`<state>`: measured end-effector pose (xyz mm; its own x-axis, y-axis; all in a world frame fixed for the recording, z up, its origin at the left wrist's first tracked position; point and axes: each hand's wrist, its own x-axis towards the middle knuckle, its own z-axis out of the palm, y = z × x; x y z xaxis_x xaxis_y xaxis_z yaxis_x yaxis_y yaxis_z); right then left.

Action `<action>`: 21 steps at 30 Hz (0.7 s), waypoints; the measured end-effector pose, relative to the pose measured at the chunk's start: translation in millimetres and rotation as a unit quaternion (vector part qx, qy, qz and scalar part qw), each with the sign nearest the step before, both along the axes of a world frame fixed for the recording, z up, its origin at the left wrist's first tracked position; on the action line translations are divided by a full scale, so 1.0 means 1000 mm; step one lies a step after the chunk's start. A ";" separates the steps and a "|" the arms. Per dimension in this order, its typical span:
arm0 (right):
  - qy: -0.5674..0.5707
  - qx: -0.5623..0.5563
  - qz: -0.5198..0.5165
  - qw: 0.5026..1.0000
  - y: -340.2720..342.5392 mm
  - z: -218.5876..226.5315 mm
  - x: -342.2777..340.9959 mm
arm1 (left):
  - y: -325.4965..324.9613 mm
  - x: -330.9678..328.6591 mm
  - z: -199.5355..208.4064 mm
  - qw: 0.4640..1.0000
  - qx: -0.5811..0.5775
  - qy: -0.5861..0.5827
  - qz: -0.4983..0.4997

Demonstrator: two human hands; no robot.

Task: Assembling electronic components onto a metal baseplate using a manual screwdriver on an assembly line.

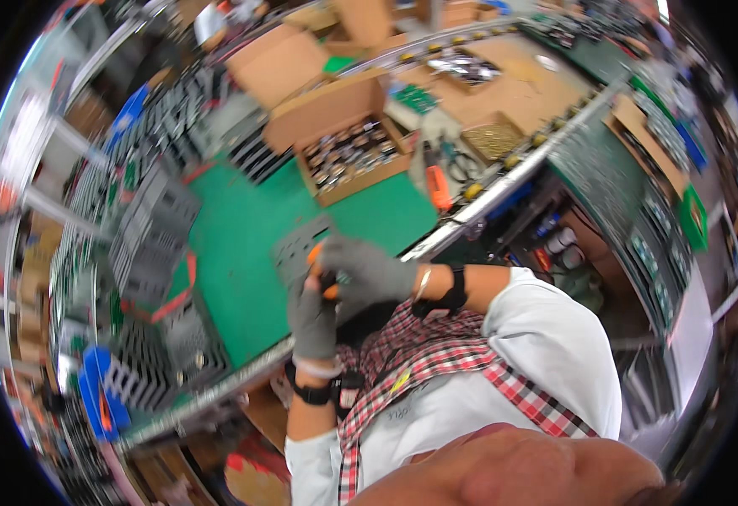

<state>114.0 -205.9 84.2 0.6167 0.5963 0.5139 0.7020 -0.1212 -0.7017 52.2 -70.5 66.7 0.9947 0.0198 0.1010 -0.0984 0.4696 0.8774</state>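
Note:
Both my hands wear grey gloves and meet above the near edge of a green work mat (242, 253). My right hand (367, 271) is closed around an orange-and-black object (331, 292), whose kind is blurred and mostly hidden by the fingers. Against the same object, my left hand (311, 322) has its fingers closed, pointing away from me. Just beyond the hands, a grey plate with holes (297, 250) lies flat on the mat.
Behind the mat stands an open cardboard box (327, 198) of small metal parts. An orange-handled tool (438, 187) and pliers (460, 162) lie to its right. Grey metal brackets (145, 240) are stacked at left, near a blue bin (99, 392). A metal rail (504, 202) edges the bench.

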 end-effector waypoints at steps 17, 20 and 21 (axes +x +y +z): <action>0.061 -0.032 -0.077 0.995 -0.017 -0.043 0.018 | 0.015 -0.039 -0.041 0.978 -0.182 0.105 -0.020; -0.020 -0.145 -0.026 0.989 0.003 -0.036 -0.008 | 0.008 -0.036 -0.053 0.984 -0.144 0.084 -0.054; -0.033 -0.170 -0.019 0.985 0.005 -0.029 -0.012 | 0.009 -0.035 -0.055 0.981 -0.164 0.065 -0.081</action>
<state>101.6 -200.6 55.2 0.6142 0.7176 0.3283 0.7350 -0.3686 -0.5692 16.7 -61.6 11.5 0.9915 -0.1292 -0.0119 0.1031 0.7287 0.6770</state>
